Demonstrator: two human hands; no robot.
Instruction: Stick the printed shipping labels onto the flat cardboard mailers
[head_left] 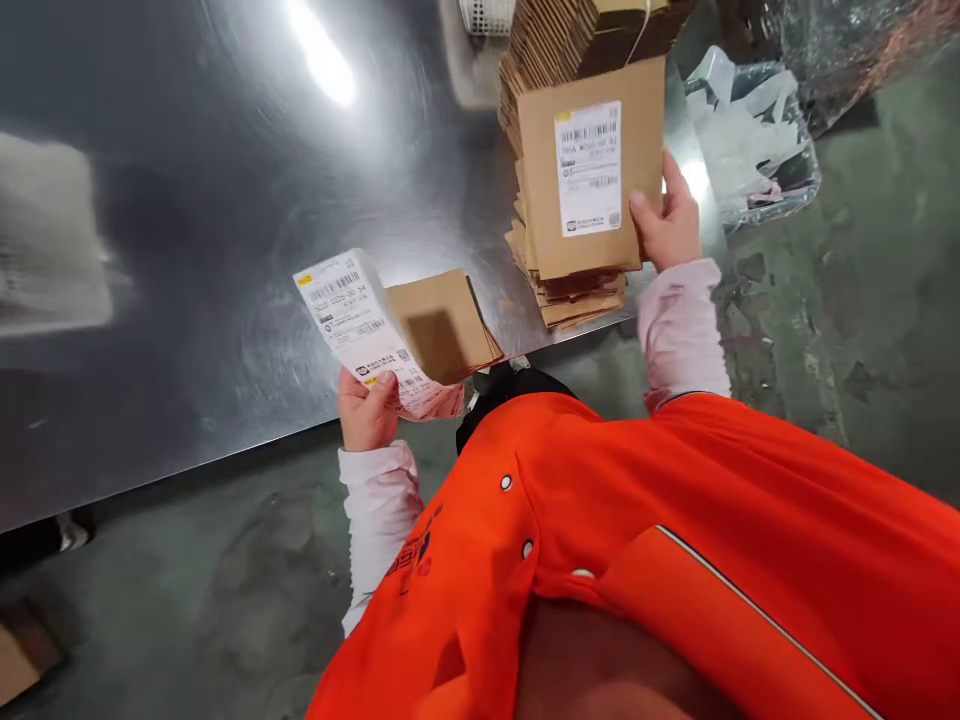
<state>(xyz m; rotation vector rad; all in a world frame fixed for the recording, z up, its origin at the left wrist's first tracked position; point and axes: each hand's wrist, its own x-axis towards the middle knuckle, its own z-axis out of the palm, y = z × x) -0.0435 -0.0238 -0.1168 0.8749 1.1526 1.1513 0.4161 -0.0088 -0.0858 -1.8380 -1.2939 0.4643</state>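
Observation:
My left hand pinches a strip of printed shipping labels near the table's front edge, thumb on top. The strip curls, and its lower end hangs by the edge. Just right of it lies a small stack of brown cardboard pieces. My right hand grips the right edge of a flat cardboard mailer, thumb on its face. A white shipping label with a yellow corner is stuck on that mailer. Beneath it sits an uneven pile of brown cardboard.
A shiny metal table spans the left and top. Bundled cardboard stands behind the mailer. Right of the table is a bin with white scraps. A blurred white object is at far left, and a cardboard box sits on the floor.

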